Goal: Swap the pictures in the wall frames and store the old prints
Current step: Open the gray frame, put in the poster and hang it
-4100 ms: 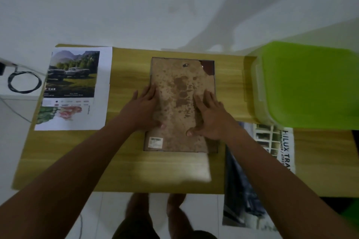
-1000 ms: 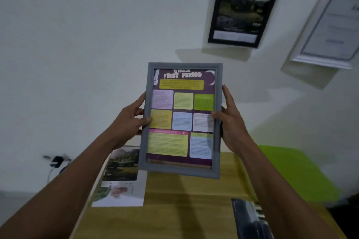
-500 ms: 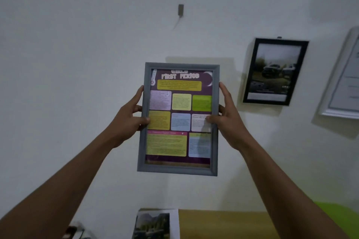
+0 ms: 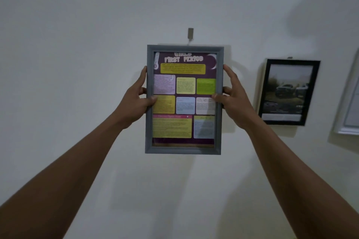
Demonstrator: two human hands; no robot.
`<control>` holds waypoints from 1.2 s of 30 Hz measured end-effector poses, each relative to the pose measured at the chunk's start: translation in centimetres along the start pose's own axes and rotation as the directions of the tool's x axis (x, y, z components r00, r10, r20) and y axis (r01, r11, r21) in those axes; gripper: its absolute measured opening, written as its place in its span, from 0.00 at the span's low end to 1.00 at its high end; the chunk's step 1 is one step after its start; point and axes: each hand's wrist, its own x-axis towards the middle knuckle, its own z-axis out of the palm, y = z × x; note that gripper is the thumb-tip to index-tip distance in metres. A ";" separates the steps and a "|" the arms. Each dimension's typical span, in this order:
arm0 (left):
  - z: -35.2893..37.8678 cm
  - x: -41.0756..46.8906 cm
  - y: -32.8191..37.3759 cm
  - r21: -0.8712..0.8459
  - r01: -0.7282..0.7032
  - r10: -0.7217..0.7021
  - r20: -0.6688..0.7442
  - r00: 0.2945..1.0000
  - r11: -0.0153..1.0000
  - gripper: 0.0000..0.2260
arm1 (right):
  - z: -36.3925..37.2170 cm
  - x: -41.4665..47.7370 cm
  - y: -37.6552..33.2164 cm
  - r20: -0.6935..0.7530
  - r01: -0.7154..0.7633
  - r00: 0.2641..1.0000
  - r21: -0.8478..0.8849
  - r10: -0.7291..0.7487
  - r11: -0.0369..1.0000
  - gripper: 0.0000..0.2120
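The grey frame [image 4: 182, 150] is held up flat against the white wall, right under the little wall hook [image 4: 190, 33]. Its top edge sits just below the hook, almost touching the bottom of it. Inside the frame is a bright print [image 4: 184, 85] with purple, yellow, green and pink boxes. The left hand [image 4: 136, 103] grips the left side of the frame and the right hand [image 4: 236, 101] grips the right side. On both hands the thumb is curled onto the front and the fingers go round the edge to the back. So I think this frame already has its picture in it, and the job now is to hang it on the hook. I cannot tell if the back has caught on the hook yet, because the back is hidden. To the right of the hook and a bit lower, a black frame [image 4: 289, 92] hangs on the wall with a picture of cars in it. Further right of the hook, a white frame [image 4: 349, 103] peeks in at the edge. I cannot tell if those two need new pictures. Putting away the old prints is not shown here, so I think that part may be left to do.
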 end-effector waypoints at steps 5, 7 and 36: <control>0.1 3.4 1.7 0.075 -0.068 0.070 -0.025 0.997 0.995 0.36 | -0.7 2.3 -1.1 -0.052 0.048 0.997 -0.017 -0.049 0.999 0.39; 0.3 4.6 1.9 0.079 -0.078 0.082 -0.037 0.996 0.994 0.36 | -0.9 3.4 -1.5 -0.060 0.056 0.997 -0.031 -0.058 0.998 0.39; 2.8 5.5 -0.9 0.515 -0.105 0.242 -0.207 0.948 0.851 0.39 | -0.2 5.3 2.3 -0.152 0.067 0.981 -0.324 -0.122 0.944 0.39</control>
